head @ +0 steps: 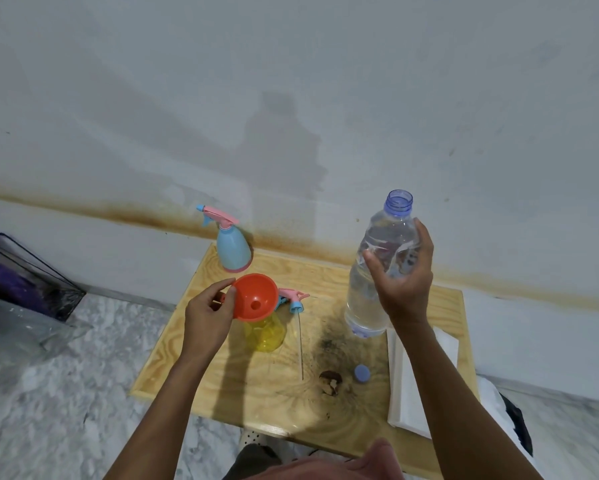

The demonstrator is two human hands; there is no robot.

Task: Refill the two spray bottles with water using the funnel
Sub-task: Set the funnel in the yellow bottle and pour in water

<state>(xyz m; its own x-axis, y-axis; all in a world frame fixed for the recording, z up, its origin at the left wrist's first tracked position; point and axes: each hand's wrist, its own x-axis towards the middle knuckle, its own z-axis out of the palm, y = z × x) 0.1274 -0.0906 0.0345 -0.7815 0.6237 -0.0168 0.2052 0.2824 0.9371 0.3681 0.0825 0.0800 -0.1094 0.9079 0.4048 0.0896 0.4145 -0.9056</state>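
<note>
An orange funnel (256,297) sits in the neck of a yellow spray bottle (265,332) near the middle of the wooden table (256,386). My left hand (208,315) pinches the funnel's rim. That bottle's pink and blue spray head (294,298) with its long tube lies on the table just right of it. A blue spray bottle (232,251) with its head on stands at the table's back edge. My right hand (403,278) holds a clear, uncapped water bottle (374,271) upright above the table, partly full.
The water bottle's blue cap (362,373) lies on the table beside a brown knot (331,380). A white flat box (416,382) lies along the table's right side. A dark bin with purple contents (17,271) stands on the floor at left. A wall rises behind.
</note>
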